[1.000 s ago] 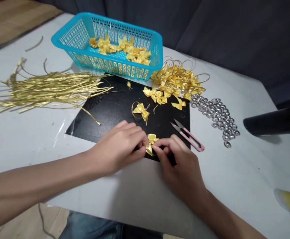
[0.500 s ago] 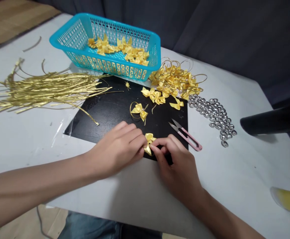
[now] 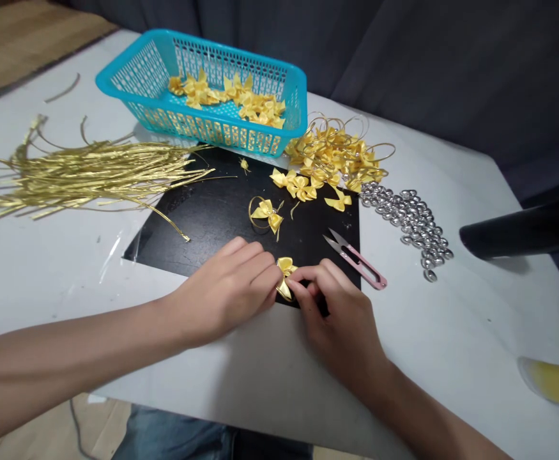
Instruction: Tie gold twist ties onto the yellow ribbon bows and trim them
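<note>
A yellow ribbon bow (image 3: pixel 285 267) is pinched between my two hands, low over the near edge of a black mat (image 3: pixel 202 223). My left hand (image 3: pixel 236 287) is closed at the bow's left side, its fingertips hidden behind the knuckles. From the right, the thumb and forefinger of my right hand (image 3: pixel 339 303) pinch the bow near its middle. Just beyond lies another bow with a gold cord loop (image 3: pixel 267 216). Pink-handled thread snips (image 3: pixel 356 259) rest to the right of my right hand, blades pointing away and left.
A turquoise basket (image 3: pixel 202 128) holding yellow bows stands at the back. Gold cords (image 3: pixel 97 172) lie in a bundle at left. Looped bows (image 3: pixel 336 153) are piled right of the basket, beside silver beads (image 3: pixel 411 217). A black cylinder (image 3: pixel 523 230) juts in from the right.
Both hands keep their pinch on the bow, with barely any finger movement. The whole view has shifted very slightly.
</note>
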Action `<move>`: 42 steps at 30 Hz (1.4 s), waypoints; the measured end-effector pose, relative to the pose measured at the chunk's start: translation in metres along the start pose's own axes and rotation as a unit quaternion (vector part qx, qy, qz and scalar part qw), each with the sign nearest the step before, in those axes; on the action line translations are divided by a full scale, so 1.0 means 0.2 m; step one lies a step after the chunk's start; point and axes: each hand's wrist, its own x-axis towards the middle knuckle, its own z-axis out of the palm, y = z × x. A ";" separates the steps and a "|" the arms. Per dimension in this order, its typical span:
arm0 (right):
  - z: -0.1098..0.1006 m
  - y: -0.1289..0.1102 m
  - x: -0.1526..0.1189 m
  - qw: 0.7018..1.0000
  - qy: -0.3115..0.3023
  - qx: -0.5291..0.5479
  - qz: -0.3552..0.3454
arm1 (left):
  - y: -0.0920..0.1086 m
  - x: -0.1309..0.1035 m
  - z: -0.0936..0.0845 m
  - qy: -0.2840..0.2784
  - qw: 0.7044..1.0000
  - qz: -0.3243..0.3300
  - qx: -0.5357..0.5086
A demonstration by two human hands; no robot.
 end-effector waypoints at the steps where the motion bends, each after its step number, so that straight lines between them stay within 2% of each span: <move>1: 0.00 0.00 0.00 1.000 -0.002 0.000 0.000 | 0.00 0.00 0.00 -0.001 1.000 0.001 0.001; 11: -0.01 0.01 0.00 1.000 -0.012 -0.008 -0.012 | 0.00 0.00 0.01 0.004 1.000 0.019 0.023; 22: -0.04 0.00 0.00 1.000 -0.017 0.001 -0.006 | 0.02 0.00 -0.01 -0.006 0.997 0.029 0.076; 34: -0.05 0.01 0.03 0.999 -0.006 0.000 -0.033 | 0.02 -0.01 -0.01 -0.018 0.997 0.040 0.065; 42: -0.11 -0.01 0.01 0.996 -0.080 -0.014 -0.033 | 0.02 0.00 -0.01 -0.012 0.996 0.035 0.079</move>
